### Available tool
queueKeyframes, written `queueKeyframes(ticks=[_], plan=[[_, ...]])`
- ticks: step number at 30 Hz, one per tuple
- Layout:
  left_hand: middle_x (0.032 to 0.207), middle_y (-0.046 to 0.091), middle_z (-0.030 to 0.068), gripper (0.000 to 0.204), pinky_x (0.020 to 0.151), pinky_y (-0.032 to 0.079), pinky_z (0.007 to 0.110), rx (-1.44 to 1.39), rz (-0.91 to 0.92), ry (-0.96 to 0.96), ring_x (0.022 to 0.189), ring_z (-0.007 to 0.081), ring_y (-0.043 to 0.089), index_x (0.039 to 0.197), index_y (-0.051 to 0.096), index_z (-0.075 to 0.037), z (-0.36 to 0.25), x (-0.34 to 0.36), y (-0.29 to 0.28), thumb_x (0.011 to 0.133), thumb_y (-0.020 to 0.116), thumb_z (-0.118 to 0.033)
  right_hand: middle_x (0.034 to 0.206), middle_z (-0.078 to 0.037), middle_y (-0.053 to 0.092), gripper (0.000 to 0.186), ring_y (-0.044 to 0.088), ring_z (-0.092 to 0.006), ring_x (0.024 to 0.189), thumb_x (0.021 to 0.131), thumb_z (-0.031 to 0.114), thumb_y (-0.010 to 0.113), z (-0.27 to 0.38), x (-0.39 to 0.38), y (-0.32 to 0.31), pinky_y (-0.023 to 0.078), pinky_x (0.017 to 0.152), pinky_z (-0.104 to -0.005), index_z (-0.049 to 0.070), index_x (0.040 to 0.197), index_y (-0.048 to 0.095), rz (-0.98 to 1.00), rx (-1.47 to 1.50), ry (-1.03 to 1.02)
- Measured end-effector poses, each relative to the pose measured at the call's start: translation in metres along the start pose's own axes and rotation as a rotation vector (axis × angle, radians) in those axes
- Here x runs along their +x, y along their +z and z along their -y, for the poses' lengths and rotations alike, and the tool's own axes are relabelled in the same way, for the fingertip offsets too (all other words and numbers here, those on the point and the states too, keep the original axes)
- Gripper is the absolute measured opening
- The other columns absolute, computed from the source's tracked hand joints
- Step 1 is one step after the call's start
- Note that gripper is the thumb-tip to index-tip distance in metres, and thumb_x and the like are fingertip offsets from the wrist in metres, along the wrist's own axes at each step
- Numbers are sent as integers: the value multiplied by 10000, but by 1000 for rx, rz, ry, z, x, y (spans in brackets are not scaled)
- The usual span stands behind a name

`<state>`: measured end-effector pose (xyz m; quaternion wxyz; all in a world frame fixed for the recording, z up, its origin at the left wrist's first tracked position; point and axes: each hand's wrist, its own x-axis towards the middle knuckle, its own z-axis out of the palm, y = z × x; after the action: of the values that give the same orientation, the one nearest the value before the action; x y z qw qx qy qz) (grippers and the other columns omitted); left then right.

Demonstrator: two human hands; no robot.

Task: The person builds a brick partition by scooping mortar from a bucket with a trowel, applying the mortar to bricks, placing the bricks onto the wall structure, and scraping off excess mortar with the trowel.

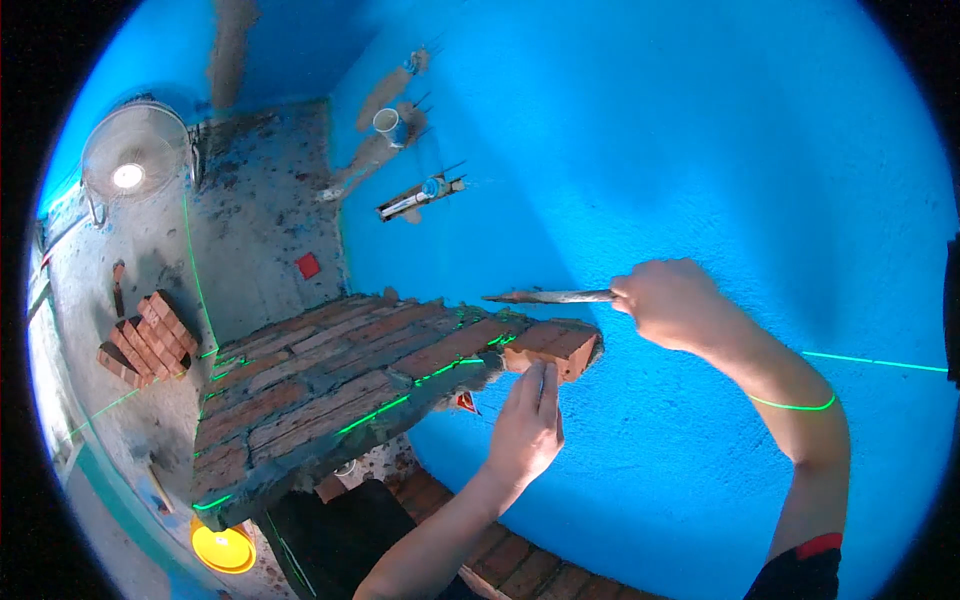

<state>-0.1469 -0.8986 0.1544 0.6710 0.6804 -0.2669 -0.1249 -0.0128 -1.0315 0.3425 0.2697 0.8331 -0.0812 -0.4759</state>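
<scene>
At the end of a brick wall, against the blue wall, a reddish brick sits on the top course. My left hand holds this brick by its near side, the fingers close together on it. Farther right and above, my right hand is closed round the handle of a trowel. Its thin blade, seen nearly edge-on, points left over the far side of the brick. Grey mortar fills the joints, with rough lumps along the wall's edges.
Pipe ends and a white cup-like fitting stick out of the blue wall. On the floor at left are stacked bricks, a round fan and a yellow bucket. Green laser lines cross the wall, floor and my right arm.
</scene>
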Motion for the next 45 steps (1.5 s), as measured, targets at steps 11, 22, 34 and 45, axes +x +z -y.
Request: queueKeyframes(ticks=[11,22,34,45], plan=[[1229,484,284,486,868,511,442,-21,62,-18,1066,414,550,1292,440,103,1,-3,2,853,608,-21,754,-134,654,111,679,-312,658,839,122,595,24,9,34,527,549,-430,61,923,634,-5,-96,-178],[1234,465,289,508,884,502,466,-13,52,-5,1090,413,531,1310,423,114,-2,-2,1,851,601,-11,763,-112,629,98,647,-308,694,861,133,580,-18,-83,-26,494,597,-454,77,917,637,-30,-55,-56],[1288,440,292,536,891,515,432,-5,67,-19,1127,420,529,1315,420,118,-8,-3,-4,828,611,1,784,-116,606,130,630,-328,726,915,219,586,11,-52,-7,482,596,-468,92,920,607,-18,85,-26],[1303,424,332,466,974,459,446,-91,185,-29,1167,450,498,1265,422,161,-16,-26,-24,850,561,2,792,-149,611,188,640,-327,725,919,150,551,73,-74,-33,487,586,-448,40,1065,593,119,252,-143]])
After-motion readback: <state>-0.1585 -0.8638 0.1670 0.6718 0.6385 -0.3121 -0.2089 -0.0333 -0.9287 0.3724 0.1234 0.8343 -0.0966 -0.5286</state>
